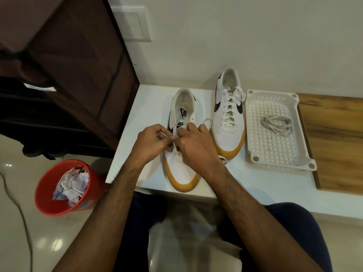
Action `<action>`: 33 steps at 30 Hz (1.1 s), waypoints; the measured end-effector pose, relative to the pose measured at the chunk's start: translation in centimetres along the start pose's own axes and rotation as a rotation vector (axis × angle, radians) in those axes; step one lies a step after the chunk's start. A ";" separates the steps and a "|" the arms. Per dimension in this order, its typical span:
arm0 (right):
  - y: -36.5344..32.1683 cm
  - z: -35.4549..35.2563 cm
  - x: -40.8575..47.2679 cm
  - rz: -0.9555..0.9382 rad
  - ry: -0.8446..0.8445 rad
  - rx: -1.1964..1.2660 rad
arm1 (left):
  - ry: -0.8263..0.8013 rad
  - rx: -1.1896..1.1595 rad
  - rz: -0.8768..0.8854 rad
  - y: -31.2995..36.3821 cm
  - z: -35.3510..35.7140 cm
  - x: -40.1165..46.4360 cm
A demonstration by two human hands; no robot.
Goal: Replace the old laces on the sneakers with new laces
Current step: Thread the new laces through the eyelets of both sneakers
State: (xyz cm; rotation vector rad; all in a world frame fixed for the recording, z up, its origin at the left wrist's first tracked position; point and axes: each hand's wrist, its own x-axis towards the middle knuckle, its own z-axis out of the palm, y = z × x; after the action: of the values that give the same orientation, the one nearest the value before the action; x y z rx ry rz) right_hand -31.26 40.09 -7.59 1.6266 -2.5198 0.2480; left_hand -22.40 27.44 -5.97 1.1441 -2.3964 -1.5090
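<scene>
Both forearms reach up from six o'clock in the head view and meet over the near sneaker [181, 169], which sits toe toward the person on the white worktop [149, 107]. On the left hand [151, 143] the grip is a pinch: thumb and fingers curl round a strand of white lace [174, 143] at the eyelets. The right hand [194, 146] is curled over the same spot, apparently grasping the lace as well, though its fingertips are hidden. A loop of lace [207, 121] trails out at this shoe's two o'clock.

At one o'clock from the hands stands the second sneaker [228, 114], fully laced and tied. Further round, at three o'clock, a white perforated tray [279, 154] holds one coiled lace [277, 125]. Down at eight o'clock a red bin [49, 195] on the floor holds crumpled paper and what looks like a discarded lace.

Judging by this, the task is partway through. Whether the near sneaker is being stripped or rethreaded cannot be told, nor whether the far one wears old or new laces. The coil in the tray suggests one relacing remains.
</scene>
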 end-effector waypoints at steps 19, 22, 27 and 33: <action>1.0 0.7 -0.1 0.220 -0.064 0.322 | -0.159 0.162 0.080 -0.8 -0.8 -0.3; 1.0 0.7 -0.1 0.217 -0.062 0.332 | -0.151 0.178 0.091 -0.9 -0.8 -0.2; 1.5 0.5 -0.1 0.175 -0.072 0.340 | -0.097 0.292 0.202 -0.9 -0.6 -0.2; 2.3 -0.4 -0.4 0.221 -0.025 0.626 | 0.004 0.220 0.323 -0.7 -1.8 -0.5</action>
State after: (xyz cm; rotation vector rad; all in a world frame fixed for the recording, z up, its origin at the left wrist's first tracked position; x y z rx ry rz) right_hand -33.17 41.48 -7.48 1.5036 -2.8110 1.1439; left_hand -20.89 26.28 -5.45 0.7380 -2.6368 -1.1667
